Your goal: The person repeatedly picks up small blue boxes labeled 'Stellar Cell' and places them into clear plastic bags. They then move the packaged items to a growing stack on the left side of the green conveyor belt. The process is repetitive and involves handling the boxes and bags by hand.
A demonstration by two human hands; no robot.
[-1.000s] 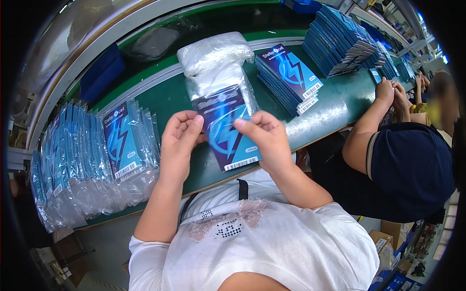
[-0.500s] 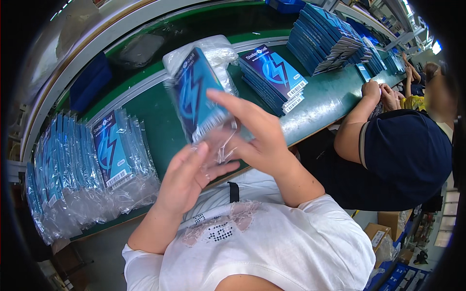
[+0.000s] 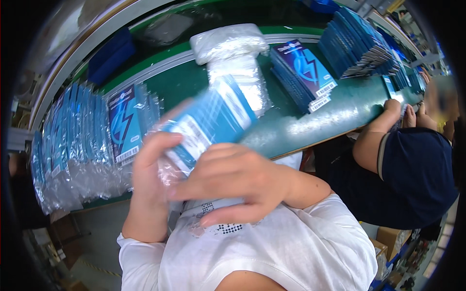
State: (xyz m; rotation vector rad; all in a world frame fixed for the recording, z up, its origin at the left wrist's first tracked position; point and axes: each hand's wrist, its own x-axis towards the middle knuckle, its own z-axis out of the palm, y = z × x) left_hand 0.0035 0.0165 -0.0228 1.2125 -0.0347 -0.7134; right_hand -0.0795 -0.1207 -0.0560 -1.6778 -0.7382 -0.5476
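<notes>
Both hands work one blue pack held up in front of the chest: the left hand has its grip closed on the pack's lower end and its loose clear sleeve, and the right hand lies curled over that same end, so the bagging looks only part done. Left of the pack a long row of bagged packs stands finished on the green surface. Beyond the pack lie spare clear bags, and to its right bare packs wait in stacks, with a co-worker's arm at the surface's edge.

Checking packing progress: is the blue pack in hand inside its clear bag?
In: clear film wraps the blue pack, bunching below it by the left hand.
</notes>
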